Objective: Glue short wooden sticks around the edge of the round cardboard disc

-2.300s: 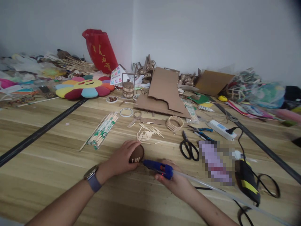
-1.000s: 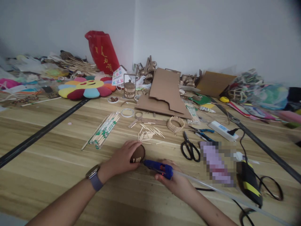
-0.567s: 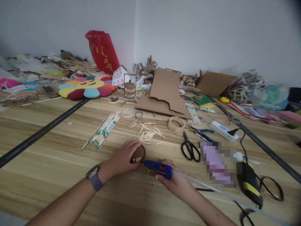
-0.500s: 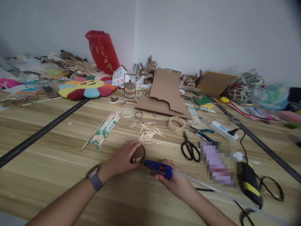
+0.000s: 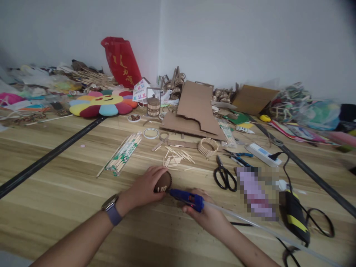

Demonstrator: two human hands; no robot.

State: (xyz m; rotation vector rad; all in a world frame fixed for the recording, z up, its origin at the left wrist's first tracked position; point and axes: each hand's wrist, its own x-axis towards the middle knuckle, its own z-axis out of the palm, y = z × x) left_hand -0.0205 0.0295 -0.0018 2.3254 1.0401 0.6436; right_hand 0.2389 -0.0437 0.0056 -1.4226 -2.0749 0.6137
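Observation:
My left hand (image 5: 146, 186), with a watch at the wrist, grips a round brown cardboard piece (image 5: 162, 180) by its left side. Several short wooden sticks stand along the near inner edge of that piece. In my right hand (image 5: 204, 211) is a blue glue gun (image 5: 187, 198), fingers wrapped round its handle, a long clear glue stick (image 5: 250, 221) trailing from its back. The gun's nozzle meets or nearly meets the near right edge of the cardboard piece; contact cannot be made out. Just beyond lie loose short sticks (image 5: 178, 157) and a ring of sticks (image 5: 208, 147).
Black scissors (image 5: 225, 178), blue-handled pliers (image 5: 241, 154) and a white power strip (image 5: 263, 154) lie to the right. Packaged sticks (image 5: 124, 154) are at the left. Cardboard sheets (image 5: 194, 105), a small lidded bucket (image 5: 153, 105) and a flower cushion (image 5: 104, 102) stand farther back.
Hardly anything differs. Both hands, the glue gun and the cardboard piece keep almost the same positions, with only a slight shift of the view.

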